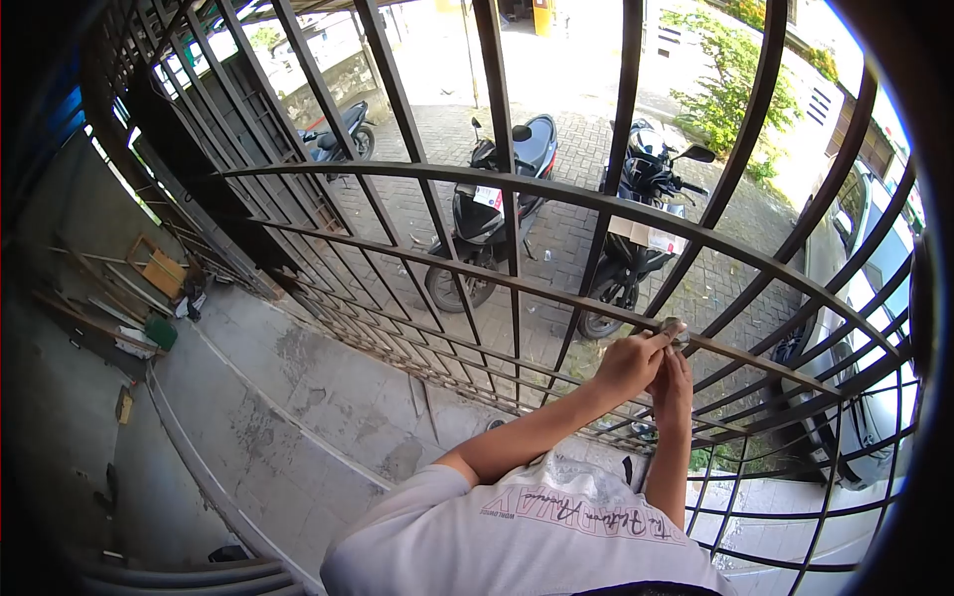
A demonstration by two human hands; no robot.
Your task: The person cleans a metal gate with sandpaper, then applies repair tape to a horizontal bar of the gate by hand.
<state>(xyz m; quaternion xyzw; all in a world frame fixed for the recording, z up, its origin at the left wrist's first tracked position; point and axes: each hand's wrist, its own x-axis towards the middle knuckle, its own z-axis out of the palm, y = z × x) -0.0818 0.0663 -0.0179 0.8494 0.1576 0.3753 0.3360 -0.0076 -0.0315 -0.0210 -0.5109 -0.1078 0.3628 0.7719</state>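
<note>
Both my hands meet at a thin horizontal bar [596, 301] of a dark metal grille [422, 174]. My left hand [633, 365] is closed, its fingers bent against the bar. Close beside it, my right hand [675, 381] points upward with its fingers drawn together, touching the left. A small grey-brown piece [676, 327] shows at the fingertips over the bar. Its kind is too small to make out, and the fingers hide part of it.
Beyond the grille, a black scooter [477, 223], a motorcycle [646, 199] and another scooter [343, 134] stand on paving. A car [865, 298] is at right. Wooden boards and a frame [159, 268] lean by the left wall. The pale floor [298, 368] is worn.
</note>
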